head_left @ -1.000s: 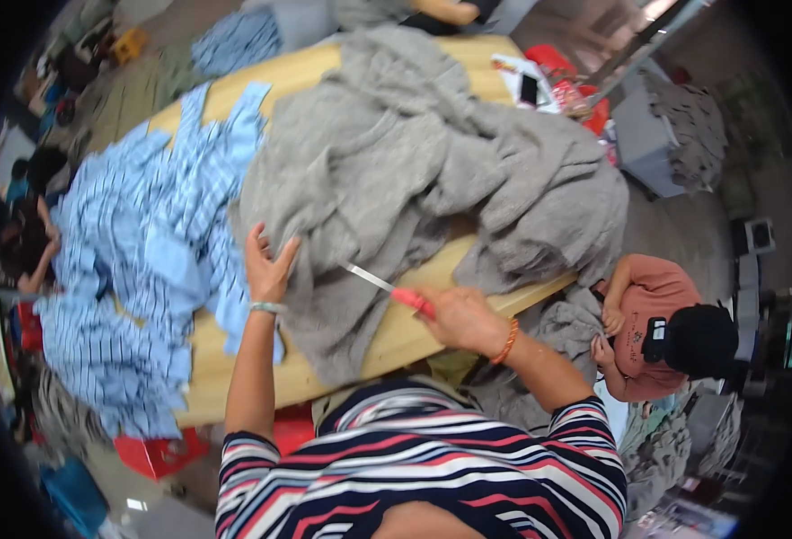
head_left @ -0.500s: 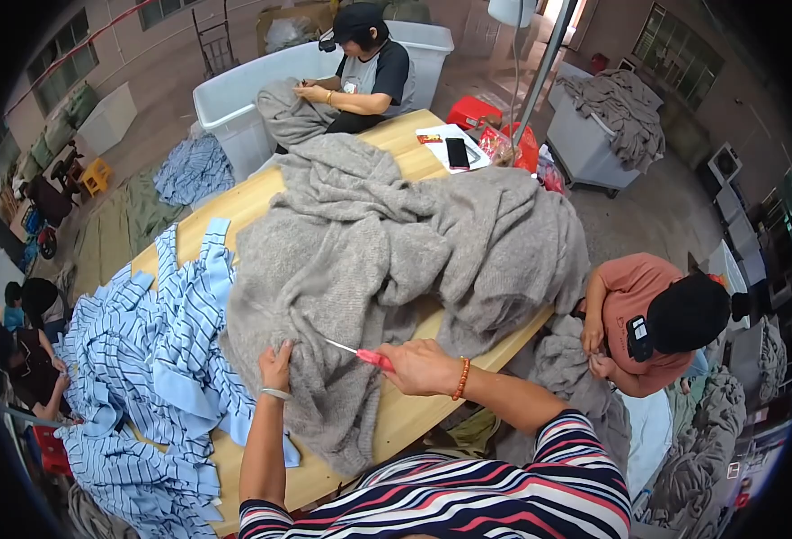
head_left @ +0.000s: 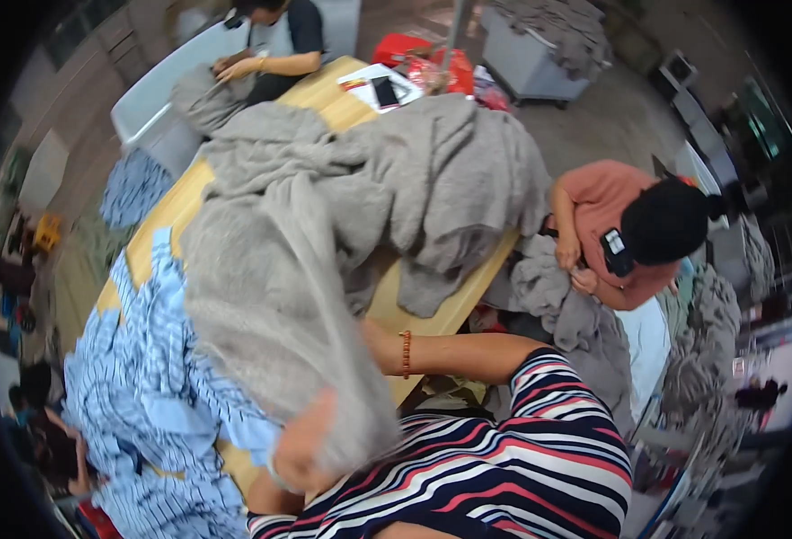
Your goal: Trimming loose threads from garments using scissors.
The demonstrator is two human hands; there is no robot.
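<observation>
My left hand [head_left: 306, 440], blurred by motion, is close to my body with grey knitted cloth [head_left: 261, 269] gathered in its grip. The cloth stretches in a long fold from the pile on the table to that hand. My right hand [head_left: 380, 346] is just right of this fold, below the middle of the view. Its fingers are hidden behind the cloth, and whatever they hold does not show. A beaded bracelet [head_left: 406, 354] circles the right wrist.
Blue striped cloth [head_left: 144, 377] covers the left of the wooden table [head_left: 396, 287]. Co-workers handle grey cloth at the far side and at the right [head_left: 607, 225]. A phone [head_left: 383, 92] and red bags [head_left: 454, 72] lie at the far end. White bins [head_left: 158, 117] stand behind.
My left hand has pulled the grey cloth down toward my body, lifting it into a fold. The red-handled pointed tool in my right hand is now out of sight. The view has shifted.
</observation>
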